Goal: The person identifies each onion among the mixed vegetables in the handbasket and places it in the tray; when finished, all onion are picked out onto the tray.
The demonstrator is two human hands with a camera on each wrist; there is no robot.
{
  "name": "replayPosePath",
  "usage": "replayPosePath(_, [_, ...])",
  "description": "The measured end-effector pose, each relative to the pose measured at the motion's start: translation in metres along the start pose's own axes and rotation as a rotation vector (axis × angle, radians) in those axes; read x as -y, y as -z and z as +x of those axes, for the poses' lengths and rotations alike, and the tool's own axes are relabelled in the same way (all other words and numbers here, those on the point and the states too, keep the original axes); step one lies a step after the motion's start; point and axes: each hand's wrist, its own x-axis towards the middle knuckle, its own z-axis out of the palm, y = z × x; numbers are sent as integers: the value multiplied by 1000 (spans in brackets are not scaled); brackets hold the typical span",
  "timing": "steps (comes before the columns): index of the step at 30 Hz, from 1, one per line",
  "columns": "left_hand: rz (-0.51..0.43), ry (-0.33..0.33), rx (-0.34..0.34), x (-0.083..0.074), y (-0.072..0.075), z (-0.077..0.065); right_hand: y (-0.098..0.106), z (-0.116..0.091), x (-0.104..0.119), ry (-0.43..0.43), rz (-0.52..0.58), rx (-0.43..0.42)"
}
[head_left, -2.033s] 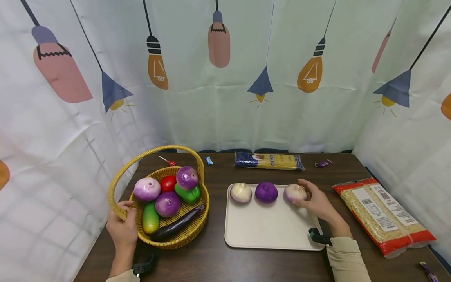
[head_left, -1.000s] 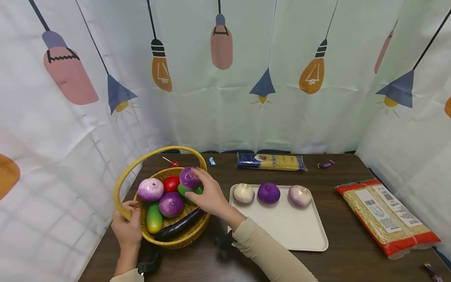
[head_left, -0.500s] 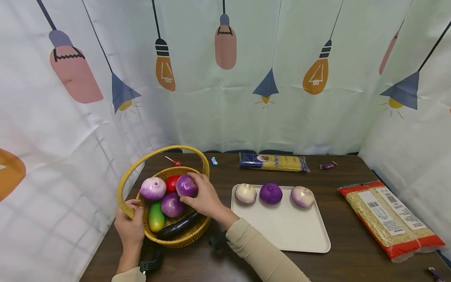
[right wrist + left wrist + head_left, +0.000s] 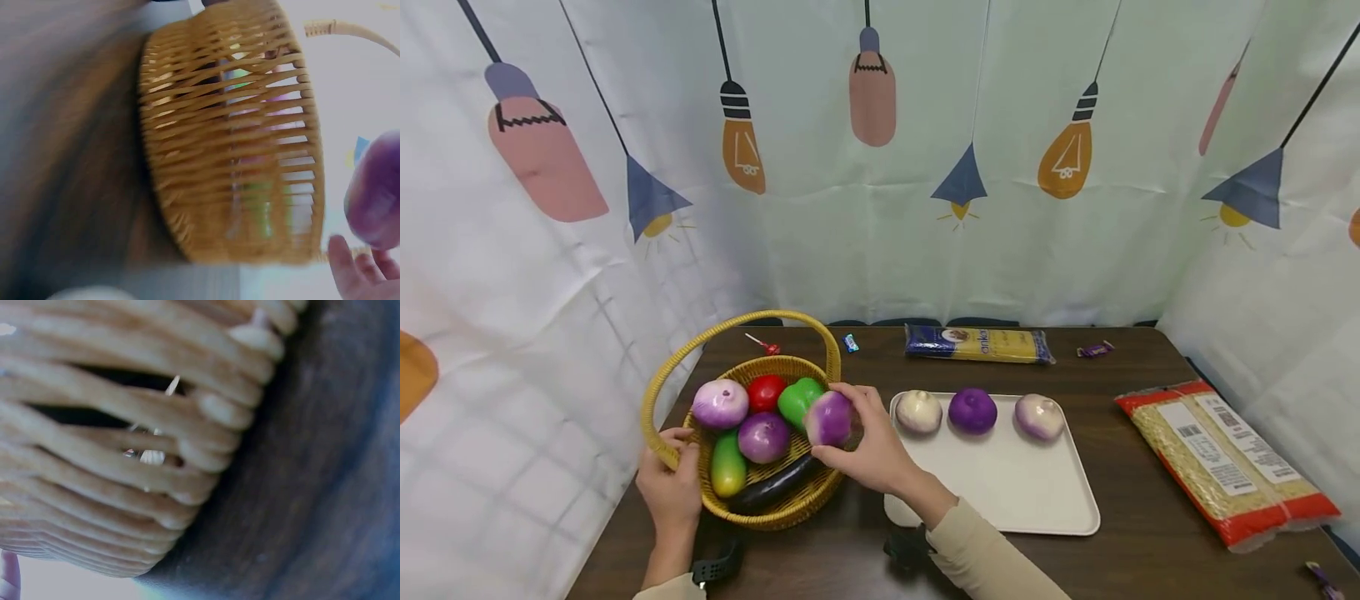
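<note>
Right hand [image 4: 872, 454] grip: purple onion [image 4: 828, 418], above basket [image 4: 775, 510] rim.

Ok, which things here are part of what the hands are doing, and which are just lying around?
In use: purple onion in right hand; woven yellow basket, handle held by left hand; white tray with three onions.

Lying about: blue-yellow pasta packet, red-edged grain bag, wrapped candies.

A dark brown wooden table [image 4: 865, 542] fills the near and middle scene. White curtains [image 4: 865, 250] enclose it on the left, far and right sides. The curtains carry printed hanging lamps and bulbs in pink, orange and slate blue on thin black cords. Lighting is even and soft, without hard shadows.
</note>
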Motion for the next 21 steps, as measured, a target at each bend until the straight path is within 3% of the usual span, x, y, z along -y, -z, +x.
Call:
replayPosePath(8, [10, -6, -18, -1, 5, 2, 42, -47, -24, -46, 66, -47])
replayPosePath(15, [6, -10, -6, 0, 3, 2, 65, -68, -56, -87, -78, -72])
replayPosePath(21, [2, -16, 1, 0, 0, 1, 73, -76, -73, -125, -112, -56])
